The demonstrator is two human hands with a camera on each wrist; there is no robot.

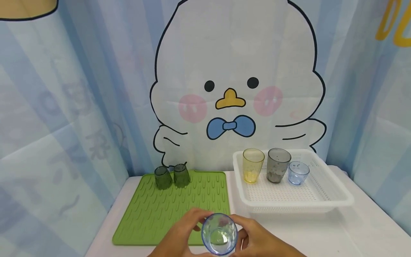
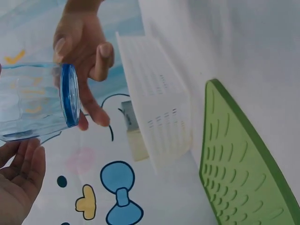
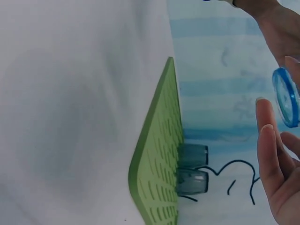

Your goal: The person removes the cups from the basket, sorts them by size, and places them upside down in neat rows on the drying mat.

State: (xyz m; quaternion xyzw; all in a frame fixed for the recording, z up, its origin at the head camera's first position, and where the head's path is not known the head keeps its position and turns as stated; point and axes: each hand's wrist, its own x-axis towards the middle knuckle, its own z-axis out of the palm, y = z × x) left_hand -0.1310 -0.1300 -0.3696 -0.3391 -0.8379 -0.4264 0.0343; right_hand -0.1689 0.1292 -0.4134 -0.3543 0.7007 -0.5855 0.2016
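A clear blue-tinted drinking glass [image 1: 219, 233] is held upright at the front, its rim facing up. My left hand [image 1: 181, 235] holds its left side between thumb and fingers. On the other side my right hand [image 1: 258, 239] has thumb and index finger at the glass, with the other fingers loosely bent. In the left wrist view the thick blue base of the glass [image 2: 70, 96] hangs off the table, the left fingers [image 2: 30, 164] against its side. The right wrist view shows only part of the glass [image 3: 287, 97], beside the right fingers [image 3: 268, 150].
Behind the hands lies a green ridged mat [image 1: 141, 225] bearing two dark glasses [image 1: 163, 178], upside down. At right, a white perforated basket [image 1: 298, 206] contains a yellow glass [image 1: 253, 166], a grey glass [image 1: 278, 166] and a small blue glass [image 1: 298, 174]. A printed curtain [image 1: 231, 53] encloses the table.
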